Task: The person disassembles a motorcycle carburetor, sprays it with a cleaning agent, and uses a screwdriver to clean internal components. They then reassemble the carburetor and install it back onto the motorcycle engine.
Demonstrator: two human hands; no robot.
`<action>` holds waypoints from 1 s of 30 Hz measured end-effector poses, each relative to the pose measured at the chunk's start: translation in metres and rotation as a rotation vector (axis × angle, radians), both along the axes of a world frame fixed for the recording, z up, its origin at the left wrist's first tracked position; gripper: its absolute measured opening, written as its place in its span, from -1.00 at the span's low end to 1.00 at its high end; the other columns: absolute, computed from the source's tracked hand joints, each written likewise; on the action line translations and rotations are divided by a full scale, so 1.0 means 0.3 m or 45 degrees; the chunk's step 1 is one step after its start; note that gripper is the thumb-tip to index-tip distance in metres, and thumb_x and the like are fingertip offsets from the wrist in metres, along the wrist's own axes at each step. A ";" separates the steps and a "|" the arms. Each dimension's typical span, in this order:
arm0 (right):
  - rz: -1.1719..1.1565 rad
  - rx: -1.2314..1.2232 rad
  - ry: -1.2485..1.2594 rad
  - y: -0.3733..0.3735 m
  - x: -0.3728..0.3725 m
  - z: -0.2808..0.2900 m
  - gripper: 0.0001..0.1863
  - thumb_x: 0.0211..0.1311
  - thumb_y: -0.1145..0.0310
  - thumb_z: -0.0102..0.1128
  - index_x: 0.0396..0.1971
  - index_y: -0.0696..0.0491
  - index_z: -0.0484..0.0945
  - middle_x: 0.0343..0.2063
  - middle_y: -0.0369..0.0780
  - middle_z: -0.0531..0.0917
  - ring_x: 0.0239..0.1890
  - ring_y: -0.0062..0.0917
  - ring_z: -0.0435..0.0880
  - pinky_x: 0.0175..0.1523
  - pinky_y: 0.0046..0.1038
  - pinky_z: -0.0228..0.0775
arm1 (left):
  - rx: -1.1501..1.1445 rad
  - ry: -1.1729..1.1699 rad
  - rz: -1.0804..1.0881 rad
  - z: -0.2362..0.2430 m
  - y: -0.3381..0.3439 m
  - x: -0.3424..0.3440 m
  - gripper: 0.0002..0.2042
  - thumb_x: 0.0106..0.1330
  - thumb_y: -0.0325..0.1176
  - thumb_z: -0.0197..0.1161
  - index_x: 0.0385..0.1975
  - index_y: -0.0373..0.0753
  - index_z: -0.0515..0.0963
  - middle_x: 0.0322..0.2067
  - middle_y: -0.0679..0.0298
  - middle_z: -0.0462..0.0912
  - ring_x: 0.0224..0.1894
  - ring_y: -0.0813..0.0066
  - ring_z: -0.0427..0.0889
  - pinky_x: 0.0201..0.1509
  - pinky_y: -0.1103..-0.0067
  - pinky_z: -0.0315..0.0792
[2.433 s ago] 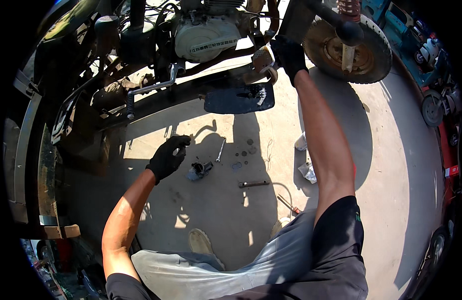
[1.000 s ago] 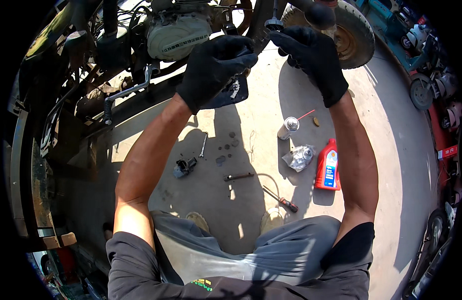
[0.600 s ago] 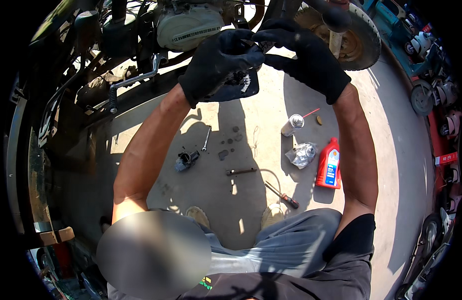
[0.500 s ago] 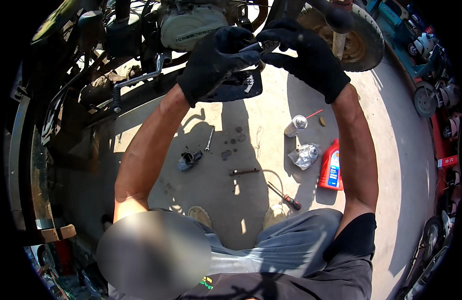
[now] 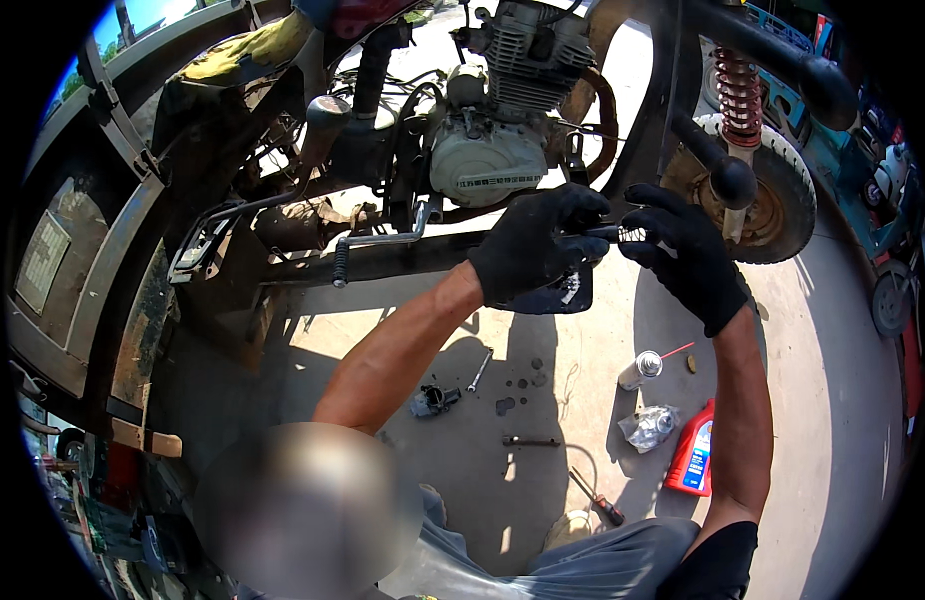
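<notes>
My left hand point(image 5: 528, 245), in a black glove, is closed on a small dark cylindrical part point(image 5: 613, 232) with a lighter patterned end, in front of the engine point(image 5: 488, 160). My right hand point(image 5: 688, 260), also gloved, has curled fingertips on that lighter end. The part's exact shape is partly hidden by my fingers. Just below my left hand is a black footboard point(image 5: 538, 300) with a pale patch. The kick lever point(image 5: 383, 240) hangs left of that hand. A front wheel point(image 5: 783, 220) with a red shock spring point(image 5: 740, 95) stands beyond my right hand.
On the concrete lie a wrench point(image 5: 480, 369), dark metal component point(image 5: 435, 400), short bar point(image 5: 531, 441), screwdriver point(image 5: 606, 508), spray can point(image 5: 641, 370), bagged part point(image 5: 651, 428) and red bottle point(image 5: 693, 455). The vehicle's frame point(image 5: 78, 300) borders the left; parked vehicles point(image 5: 888, 290) line the right.
My left hand has risen from above the floor to join my right hand at the small part. The view has tilted up, showing more of the engine and frame.
</notes>
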State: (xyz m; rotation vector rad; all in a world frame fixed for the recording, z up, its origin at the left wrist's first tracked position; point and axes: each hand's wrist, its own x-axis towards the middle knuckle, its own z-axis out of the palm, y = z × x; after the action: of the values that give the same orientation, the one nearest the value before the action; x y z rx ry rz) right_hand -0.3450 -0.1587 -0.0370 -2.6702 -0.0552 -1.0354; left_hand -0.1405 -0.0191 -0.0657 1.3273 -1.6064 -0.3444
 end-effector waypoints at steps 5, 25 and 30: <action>-0.149 -0.005 0.029 -0.006 -0.002 -0.042 -0.68 0.06 0.41 0.54 -0.19 0.02 0.62 0.12 -0.14 0.65 -0.02 -0.19 0.72 -0.04 -0.33 0.56 | -0.038 -0.012 -0.003 -0.012 -0.004 0.025 -0.57 0.27 -0.41 0.50 0.12 -0.29 0.58 -0.11 0.21 0.73 -0.06 0.51 0.72 0.08 0.52 0.59; -0.141 -0.371 -0.032 -0.144 0.018 -0.152 -0.62 0.41 0.47 0.27 0.19 -0.01 0.57 0.16 -0.17 0.63 0.19 -0.28 0.65 0.25 -0.36 0.53 | -0.152 -0.161 -0.044 0.003 -0.006 0.067 -0.69 0.40 -0.43 0.38 0.11 -0.31 0.64 -0.08 0.25 0.75 -0.06 0.53 0.71 0.07 0.55 0.60; -0.098 -0.334 -0.101 -0.145 0.002 -0.157 -0.67 0.43 0.47 0.24 0.15 0.01 0.57 0.14 -0.16 0.64 0.17 -0.28 0.66 0.21 -0.37 0.55 | 0.231 0.467 -0.321 -0.027 -0.016 0.043 -0.67 0.49 -0.38 0.26 0.20 -0.28 0.58 -0.05 0.24 0.72 -0.02 0.50 0.71 0.09 0.55 0.62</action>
State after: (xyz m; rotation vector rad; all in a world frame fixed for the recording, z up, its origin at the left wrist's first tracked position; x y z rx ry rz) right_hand -0.3444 -0.2021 -0.0841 -2.8826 -0.1126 -1.2356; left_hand -0.1276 -0.0239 -0.0738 1.1142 -1.4534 -0.8543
